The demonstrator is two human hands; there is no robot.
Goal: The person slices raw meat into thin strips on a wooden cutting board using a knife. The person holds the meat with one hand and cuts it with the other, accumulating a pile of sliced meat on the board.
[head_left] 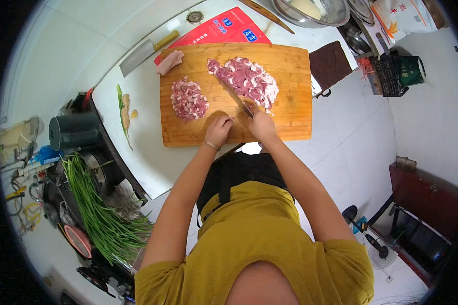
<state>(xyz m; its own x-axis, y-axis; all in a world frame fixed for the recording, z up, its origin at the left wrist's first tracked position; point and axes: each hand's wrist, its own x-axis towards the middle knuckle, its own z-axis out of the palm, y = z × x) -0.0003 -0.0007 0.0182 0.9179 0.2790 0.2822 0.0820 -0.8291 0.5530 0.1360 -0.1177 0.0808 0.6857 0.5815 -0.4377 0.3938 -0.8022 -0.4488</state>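
Observation:
My right hand [261, 125] is closed round the handle of a knife [232, 94], whose blade points away and to the left, its tip at the edge of a large heap of sliced raw meat [246, 81]. Close by on the left, my left hand [219, 130] rests at the near part of the wooden cutting board [290, 122], fingers curled in; whether they hold anything is hidden. A smaller pile of diced meat [189, 99] lies on the board's left side. Beyond it, a pale pink piece of meat skin [170, 62] sits at the far left corner.
Left of the board lie ginger [125, 107] and a green onion [120, 96]. A cleaver [140, 55] and a red printed sheet [213, 31] are behind it. A metal bowl [336, 18] holding dough stands at the far right. Long green chives [96, 213] hang at lower left.

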